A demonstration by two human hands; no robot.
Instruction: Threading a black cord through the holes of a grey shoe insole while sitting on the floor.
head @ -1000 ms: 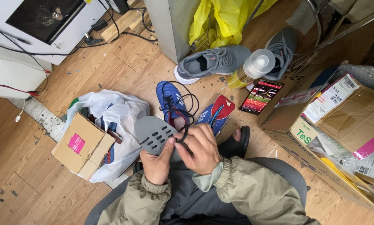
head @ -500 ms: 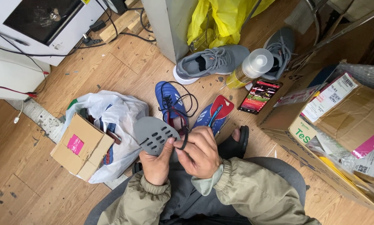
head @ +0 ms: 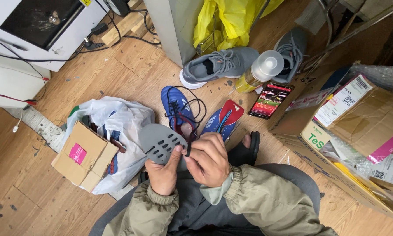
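— How do your hands sit?

— Your left hand [head: 162, 171] comes up from your lap with the wrist bent back, its grip closed on the lower edge of the grey perforated insole [head: 161, 143], thumb pressed on top. The insole tilts up and away from that grip, toward the floor.

— And your right?

— Your right hand [head: 209, 159] curls in from the other side, knuckles up, its grip pinched shut on a black lace [head: 188, 147] right at the insole's near edge. Both hands touch each other at the fingertips.

— Where does the lace run?

— It loops away from your right grip to the blue shoe [head: 177, 109] on the floor just beyond your hands. A second blue shoe with a red insole [head: 226, 119] lies beside it, just past your right knuckles.

— Anything else near?

— A white plastic bag [head: 117, 126] and a cardboard box [head: 83, 155] lie out past your left grip; a phone [head: 270, 99] and a spray can [head: 258, 72] lie well beyond your right.
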